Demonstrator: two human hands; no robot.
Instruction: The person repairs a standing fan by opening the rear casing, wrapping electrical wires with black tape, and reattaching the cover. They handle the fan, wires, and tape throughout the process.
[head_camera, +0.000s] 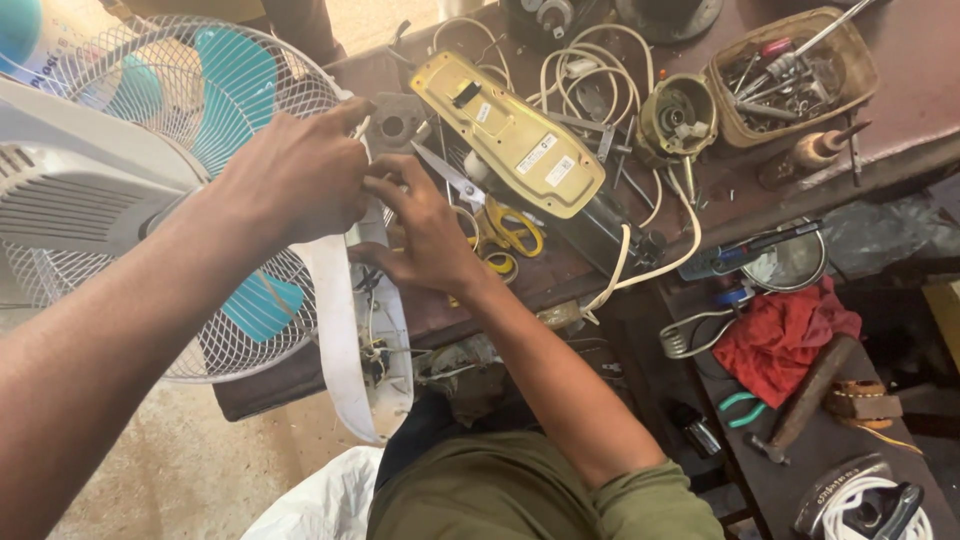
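Both hands, left hand (295, 175) and right hand (425, 235), pinch the white plastic fan base housing (350, 330) at the desk's (900, 110) left edge (wires exposed); yellow-handled scissors (500, 225) nearby could snag fingers.

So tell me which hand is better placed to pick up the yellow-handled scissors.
Right hand: it lies right beside the scissors, nearly touching them. The left hand is farther away, over the white fan housing.
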